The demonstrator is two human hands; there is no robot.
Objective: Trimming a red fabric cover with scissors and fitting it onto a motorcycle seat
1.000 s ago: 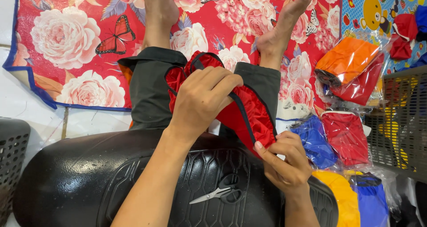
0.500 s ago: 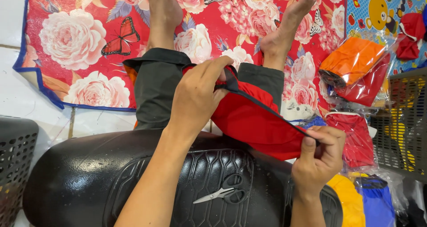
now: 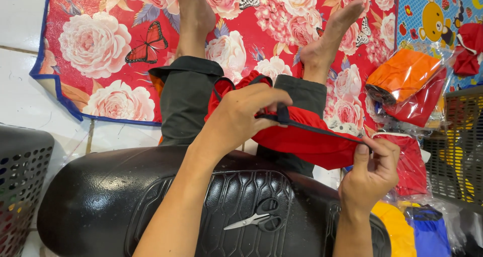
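A red cloth piece with a dark trimmed edge (image 3: 307, 136) is stretched between both hands above my knees. My left hand (image 3: 239, 117) grips its bunched left end and pinches the dark trim near the middle. My right hand (image 3: 371, 172) pinches the right tip of the trim and pulls it taut. A small pair of scissors (image 3: 254, 221) lies on the black padded seat (image 3: 100, 201) below the hands, touched by neither. My bare feet rest on a red floral mat (image 3: 100, 45).
Clear bags with orange and red cloth items (image 3: 405, 81) lie at the right, with more red (image 3: 410, 161), yellow (image 3: 397, 227) and blue (image 3: 430, 232) ones nearer. A dark perforated basket (image 3: 20, 186) stands at the left. Another crate (image 3: 460, 146) is at the right edge.
The right hand took the cloth's trimmed edge and pulled it out to the right. The bunched red cloth is now stretched flat between both hands.
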